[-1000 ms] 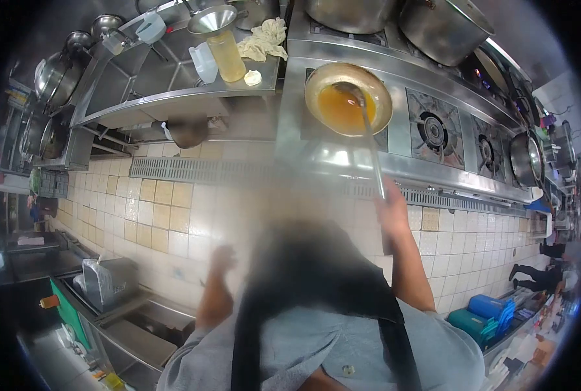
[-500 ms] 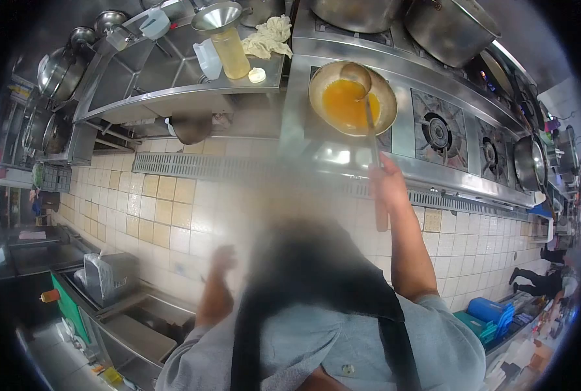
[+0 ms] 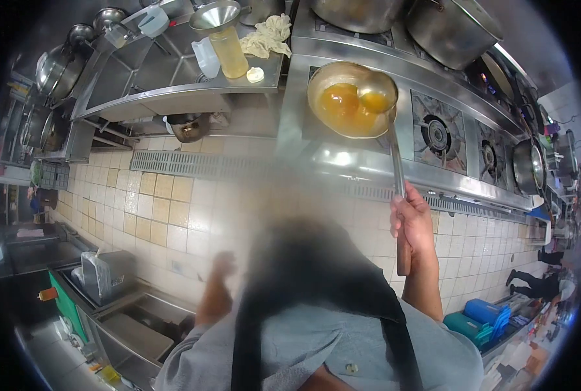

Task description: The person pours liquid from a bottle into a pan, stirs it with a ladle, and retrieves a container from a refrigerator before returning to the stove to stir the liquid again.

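Observation:
My right hand [image 3: 413,215] is wrapped round the long handle of a metal ladle [image 3: 398,156], whose wooden end sticks out below my fist. The ladle's bowl is over the right side of a round pan [image 3: 316,107] and has orange-yellow liquid in it. More of the orange liquid [image 3: 342,104] lies in the pan, which sits on the stove. My left hand [image 3: 223,266] hangs low beside my apron, touching nothing I can see; its fingers are blurred.
Bare burners [image 3: 436,132] lie right of the pan, with large pots [image 3: 450,32] behind. On the steel counter at upper left stand an oil container [image 3: 228,55] with a funnel [image 3: 215,16] and a cloth [image 3: 268,37]. A person [image 3: 535,285] is far right.
My right hand and the ladle have moved right and toward me. The ladle's bowl has shifted from the pan's upper middle to its right side and now shows orange liquid inside.

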The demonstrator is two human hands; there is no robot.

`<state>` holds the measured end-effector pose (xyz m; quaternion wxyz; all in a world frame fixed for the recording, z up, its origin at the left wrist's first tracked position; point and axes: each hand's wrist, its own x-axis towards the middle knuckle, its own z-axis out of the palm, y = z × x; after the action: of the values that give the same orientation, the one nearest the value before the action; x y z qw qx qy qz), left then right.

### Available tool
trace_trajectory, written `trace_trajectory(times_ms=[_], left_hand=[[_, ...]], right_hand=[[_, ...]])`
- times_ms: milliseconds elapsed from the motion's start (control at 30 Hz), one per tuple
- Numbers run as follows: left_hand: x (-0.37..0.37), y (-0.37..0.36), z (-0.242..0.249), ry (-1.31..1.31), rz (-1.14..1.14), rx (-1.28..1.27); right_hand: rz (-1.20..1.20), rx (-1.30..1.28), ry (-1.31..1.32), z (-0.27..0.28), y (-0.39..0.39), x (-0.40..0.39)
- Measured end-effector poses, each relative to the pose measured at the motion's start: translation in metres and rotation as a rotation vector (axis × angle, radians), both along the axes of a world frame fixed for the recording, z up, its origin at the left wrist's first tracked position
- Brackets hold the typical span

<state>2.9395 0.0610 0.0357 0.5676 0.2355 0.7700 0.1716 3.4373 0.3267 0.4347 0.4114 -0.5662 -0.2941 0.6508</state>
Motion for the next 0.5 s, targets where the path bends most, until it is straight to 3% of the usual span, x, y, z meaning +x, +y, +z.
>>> trace_trajectory(times_ms=[100,200,267,300,400,433,467,500], left_hand=[[0.000,0.004,0.003,0.032,-0.093,-0.014],[0.006,0.027,0.024,-0.012,-0.018,0.011],[0.024,0.052,0.068,-0.127,0.223,0.026],[0.007,0.043,0.022,0.034,0.004,0.159],[0.016,0.057,0.038,0.022,0.022,0.181],[0.030,0.070,0.070,-0.170,0.338,0.056],[0.030,0.066,0.066,-0.169,0.340,0.056],[0.026,0.057,0.049,-0.067,0.169,0.103]], right_hand=[[-0.003,0.095,-0.145,-0.006,0.004,0.004],[0.022,0.160,-0.250,-0.016,0.015,0.005],[0.043,0.186,-0.303,-0.024,0.023,0.005],[0.049,0.190,-0.344,-0.031,0.027,0.006],[0.034,0.170,-0.461,-0.045,0.037,-0.002],[0.008,0.147,-0.537,-0.049,0.040,-0.006],[0.010,0.147,-0.536,-0.058,0.044,-0.008],[0.046,0.171,-0.515,-0.068,0.048,-0.009]])
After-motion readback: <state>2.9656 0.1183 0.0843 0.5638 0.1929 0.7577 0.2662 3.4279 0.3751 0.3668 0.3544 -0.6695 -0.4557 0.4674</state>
